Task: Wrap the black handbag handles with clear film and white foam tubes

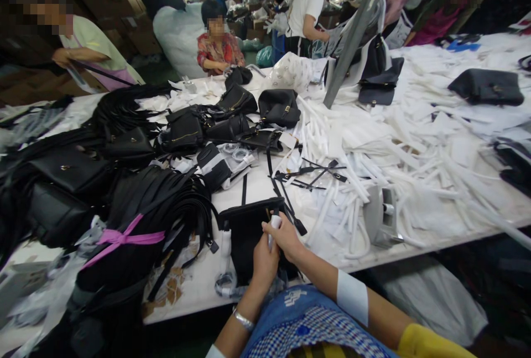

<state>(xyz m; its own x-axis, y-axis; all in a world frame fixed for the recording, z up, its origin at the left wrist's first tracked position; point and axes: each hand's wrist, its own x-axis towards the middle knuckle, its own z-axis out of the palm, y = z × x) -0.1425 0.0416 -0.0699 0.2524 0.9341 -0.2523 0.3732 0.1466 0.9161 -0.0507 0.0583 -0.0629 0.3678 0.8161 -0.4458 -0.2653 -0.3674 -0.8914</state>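
A black bag lies on the table right in front of me, partly covered by my hands. Over its right side, my left hand is closed around a white-wrapped strap. My right hand grips the same strap near its upper end, thumb and fingers pressed against the white wrapping. Another white-wrapped strap length runs down the bag's left side, ending by a clear plastic-wrapped coil. Thin black straps with buckles lie just beyond the bag.
Black straps tied with a pink band are heaped at left. Several black bags lie farther back. White strips and a grey tape dispenser sit at right. A metal post rises from the table. Co-workers stand around the far side.
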